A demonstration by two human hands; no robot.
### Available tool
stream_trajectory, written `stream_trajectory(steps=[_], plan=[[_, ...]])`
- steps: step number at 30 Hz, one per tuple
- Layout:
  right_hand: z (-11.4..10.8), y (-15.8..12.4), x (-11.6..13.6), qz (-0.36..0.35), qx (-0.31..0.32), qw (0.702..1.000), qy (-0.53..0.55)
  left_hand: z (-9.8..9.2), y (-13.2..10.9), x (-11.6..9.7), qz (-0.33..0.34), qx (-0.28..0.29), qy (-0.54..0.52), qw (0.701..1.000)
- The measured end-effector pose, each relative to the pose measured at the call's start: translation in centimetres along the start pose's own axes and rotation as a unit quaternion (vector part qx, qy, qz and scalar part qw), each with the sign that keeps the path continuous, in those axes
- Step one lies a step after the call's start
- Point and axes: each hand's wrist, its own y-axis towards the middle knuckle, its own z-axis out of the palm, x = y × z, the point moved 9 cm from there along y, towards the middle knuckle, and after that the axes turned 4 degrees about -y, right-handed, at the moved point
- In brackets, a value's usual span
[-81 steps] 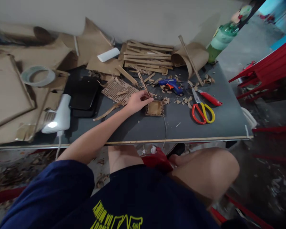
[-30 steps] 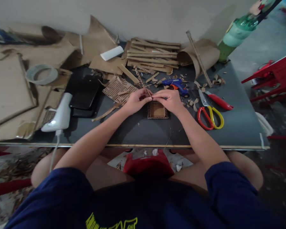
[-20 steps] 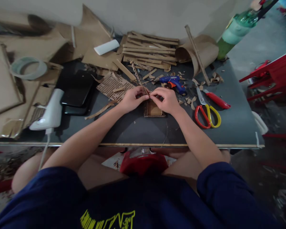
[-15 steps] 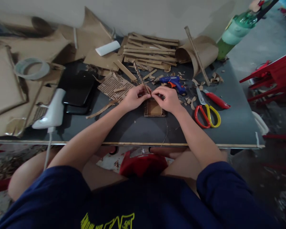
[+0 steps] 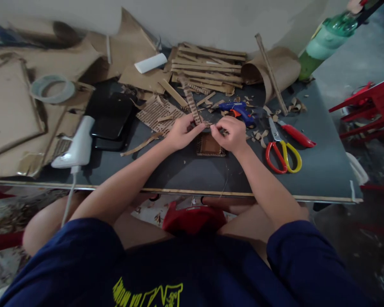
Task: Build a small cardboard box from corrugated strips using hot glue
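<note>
Corrugated cardboard strip point(image 5: 192, 102): near end pinched in our left hand point(image 5: 179, 134), right hand point(image 5: 230, 134) fingertips closed on it too, just above the small cardboard tray point(image 5: 210, 146) on the counter point(image 5: 185, 170). We judge it light, easily creased; grip near the joint, gently.

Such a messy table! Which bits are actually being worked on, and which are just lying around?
In use: left hand and right hand on a cardboard strip, above the small cardboard tray.

Lying about: scissors, glue gun, tape roll, strip pile.
</note>
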Motion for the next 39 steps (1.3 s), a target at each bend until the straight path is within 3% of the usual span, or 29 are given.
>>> stream_trajectory(steps=[2, 5, 8, 11, 14, 15, 17, 18, 19, 20, 23, 25, 29, 32, 34, 36, 38, 39], plan=[[-0.9, 0.0, 0.3, -0.015, -0.036, 0.999, -0.006, 0.6, -0.1, -1.1, 0.052, 0.049, 0.094, 0.993], [-2.4, -0.3, 0.4, -0.038, -0.113, 0.993, -0.005, 2.2, -0.6, -1.8, 0.132, 0.134, 0.25, 0.95], [-3.6, -0.7, -0.5, 0.004, -0.17, 0.985, -0.039, 2.6, -0.7, -1.9, 0.161, 0.148, 0.312, 0.924], [-2.5, -0.5, -1.5, 0.06, -0.088, 0.99, -0.094, 2.5, -0.9, -2.4, 0.182, 0.14, 0.315, 0.921], [-0.7, -0.2, -1.3, 0.049, 0.02, 0.993, -0.105, 1.9, -0.9, -3.1, 0.184, 0.154, 0.269, 0.933], [-0.2, -0.2, -1.1, 0.036, 0.047, 0.994, -0.097, 1.1, -0.3, -3.0, 0.163, 0.15, 0.251, 0.942], [0.8, -0.1, -0.8, 0.018, 0.077, 0.993, -0.083, -2.2, 1.8, -1.4, 0.064, 0.093, 0.235, 0.965], [1.1, -0.1, -0.7, 0.013, 0.082, 0.993, -0.079, -5.5, 3.1, 0.3, -0.037, 0.005, 0.25, 0.968], [1.4, 0.0, -0.7, 0.009, 0.083, 0.993, -0.078, -9.4, 3.8, 2.4, -0.16, -0.103, 0.277, 0.942], [1.6, 0.1, -0.6, 0.006, 0.082, 0.994, -0.078, -12.1, 4.6, 3.7, -0.209, -0.159, 0.297, 0.918], [2.2, 0.3, 0.2, -0.025, 0.088, 0.993, -0.079, -17.5, 7.5, 7.5, -0.275, -0.225, 0.331, 0.874], [2.1, 0.3, 1.1, -0.058, 0.076, 0.991, -0.089, -18.9, 9.4, 10.1, -0.283, -0.213, 0.332, 0.874], [0.5, 0.2, 2.0, -0.092, 0.004, 0.99, -0.105, -19.4, 10.8, 14.4, -0.304, -0.175, 0.321, 0.88], [0.2, 0.1, 1.5, -0.065, 0.0, 0.993, -0.1, -19.5, 10.5, 15.3, -0.309, -0.179, 0.316, 0.879], [0.1, 0.1, 1.2, -0.04, 0.008, 0.995, -0.089, -19.7, 10.2, 14.1, -0.302, -0.213, 0.321, 0.872], [-0.1, 0.4, 1.0, -0.014, 0.004, 0.998, -0.064, -19.3, 9.9, 11.6, -0.292, -0.262, 0.323, 0.861], [-0.5, 0.7, 0.6, 0.032, -0.011, 0.999, -0.015, -17.1, 9.5, 8.5, -0.289, -0.269, 0.3, 0.868], [-0.6, 0.9, 0.1, 0.07, -0.02, 0.997, 0.019, -15.0, 9.3, 6.9, -0.28, -0.238, 0.265, 0.891]])
